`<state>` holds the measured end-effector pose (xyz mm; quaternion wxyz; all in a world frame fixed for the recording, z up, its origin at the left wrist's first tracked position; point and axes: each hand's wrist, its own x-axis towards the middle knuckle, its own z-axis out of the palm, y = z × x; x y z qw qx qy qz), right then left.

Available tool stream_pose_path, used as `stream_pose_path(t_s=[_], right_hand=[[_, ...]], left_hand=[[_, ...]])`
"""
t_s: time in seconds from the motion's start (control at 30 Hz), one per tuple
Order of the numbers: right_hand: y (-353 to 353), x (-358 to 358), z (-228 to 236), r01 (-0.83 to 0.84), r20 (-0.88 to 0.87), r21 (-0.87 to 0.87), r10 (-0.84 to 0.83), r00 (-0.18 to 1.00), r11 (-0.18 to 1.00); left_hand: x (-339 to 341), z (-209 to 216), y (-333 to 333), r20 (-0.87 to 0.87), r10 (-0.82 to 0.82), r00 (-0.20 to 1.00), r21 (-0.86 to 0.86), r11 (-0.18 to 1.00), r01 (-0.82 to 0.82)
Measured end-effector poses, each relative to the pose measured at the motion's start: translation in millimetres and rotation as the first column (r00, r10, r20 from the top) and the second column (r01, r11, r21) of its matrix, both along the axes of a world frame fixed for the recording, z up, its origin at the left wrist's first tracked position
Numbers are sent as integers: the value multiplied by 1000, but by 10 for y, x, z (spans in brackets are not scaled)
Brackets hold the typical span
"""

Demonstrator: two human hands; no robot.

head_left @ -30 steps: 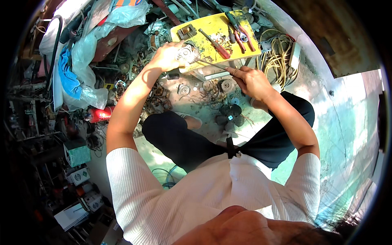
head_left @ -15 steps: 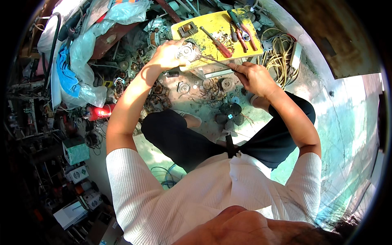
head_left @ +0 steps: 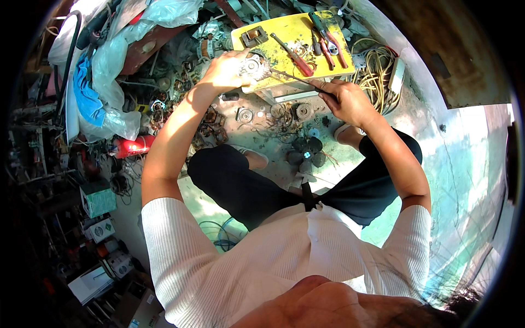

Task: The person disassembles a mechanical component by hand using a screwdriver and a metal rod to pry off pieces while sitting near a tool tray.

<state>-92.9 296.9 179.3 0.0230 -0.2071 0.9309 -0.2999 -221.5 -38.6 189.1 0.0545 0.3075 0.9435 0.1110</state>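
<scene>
My left hand (head_left: 225, 71) is closed round the edge of a round metal motor part (head_left: 254, 64), steadying it at the left front corner of a yellow-topped stool (head_left: 279, 28). In my right hand (head_left: 350, 101) is a long screwdriver (head_left: 294, 77), its handle mostly hidden by my fingers. The thin shaft points left, with its tip at or close to the motor part; contact is too small to make out. Behind the part lies a square metal core (head_left: 254, 37). A red-handled screwdriver (head_left: 302, 65) and red-handled pliers (head_left: 334, 46) rest on the stool top.
Below the stool, the floor holds a black fan blade (head_left: 306, 152), round metal parts (head_left: 245, 115) and loose wires. Scrap and plastic bags (head_left: 112, 87) crowd the left, beside a red cylinder (head_left: 134, 146). Coiled cable (head_left: 377, 74) lies right of the stool.
My right hand and the screwdriver have shifted slightly to the right. My left hand stays on the motor part, and the whole view has moved a little.
</scene>
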Motion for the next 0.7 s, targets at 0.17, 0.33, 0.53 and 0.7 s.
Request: stream_pose_path(t_s=[0.17, 0.33, 0.53, 0.7], right_hand=[[-8, -9, -34, -31, -37, -24, 31, 999, 999], [-8, -17, -3, -36, -14, -16, 36, 999, 999], [37, -71, -62, -76, -4, -53, 76, 997, 996], [37, -126, 0, -48, 155, -141, 70, 985, 989]], left_hand=[[38, 77, 42, 52, 21, 998, 9, 1000, -21], [32, 43, 14, 43, 42, 998, -13, 999, -41], [34, 56, 18, 49, 53, 997, -9, 999, -53], [58, 95, 32, 48, 52, 997, 5, 999, -52]])
